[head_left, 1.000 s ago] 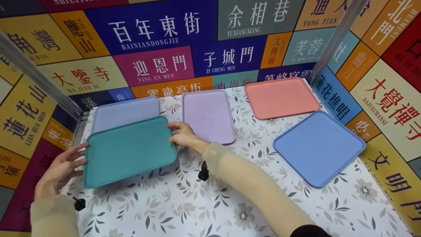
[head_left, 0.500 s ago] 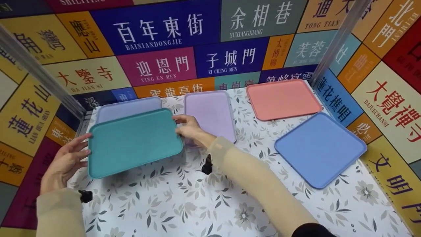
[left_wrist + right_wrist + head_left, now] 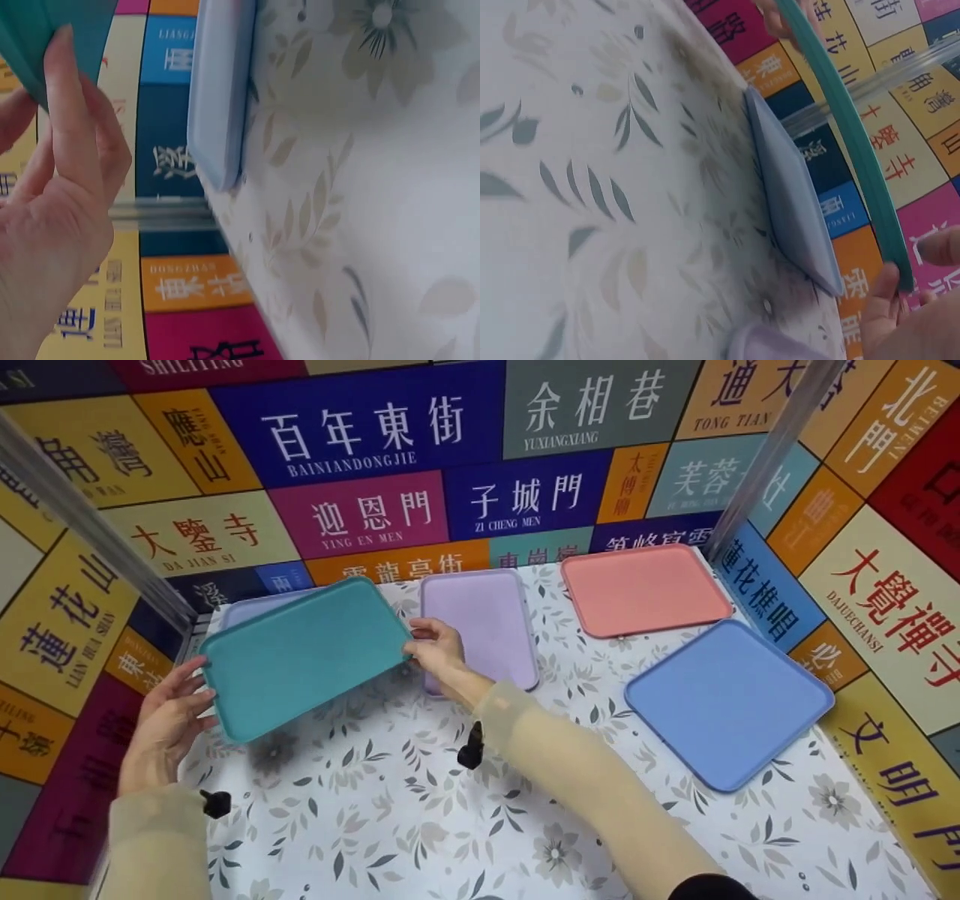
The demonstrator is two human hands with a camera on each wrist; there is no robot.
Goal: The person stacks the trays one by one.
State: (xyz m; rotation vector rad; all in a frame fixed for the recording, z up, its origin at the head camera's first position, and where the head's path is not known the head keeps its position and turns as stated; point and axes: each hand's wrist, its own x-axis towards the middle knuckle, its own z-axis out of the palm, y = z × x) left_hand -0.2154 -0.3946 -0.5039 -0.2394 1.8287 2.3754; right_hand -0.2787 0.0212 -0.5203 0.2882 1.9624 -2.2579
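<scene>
A teal tray [image 3: 307, 656] is held between two hands, raised off the table and turned at an angle. My left hand [image 3: 169, 727] grips its left edge with fingers and thumb, and my right hand [image 3: 442, 656] pinches its right edge. In the right wrist view the tray shows edge-on as a thin teal strip [image 3: 862, 150], with a gap between it and the tabletop. Behind and below it, a pale blue tray [image 3: 259, 606] lies mostly hidden in the head view. The right wrist view shows that pale blue tray [image 3: 787, 187] flat on the table.
A lilac tray [image 3: 476, 611] lies just beyond my right hand. Farther right are a coral-pink tray [image 3: 646, 589] and a blue tray [image 3: 729, 705] set diagonally. The table wears a white floral cover [image 3: 375, 825]. Sign-printed walls [image 3: 352, 420] enclose its back and sides.
Both hands have carried the teal tray toward the back and slightly right. Its right end has swung farther back, so it now covers more of the pale blue tray.
</scene>
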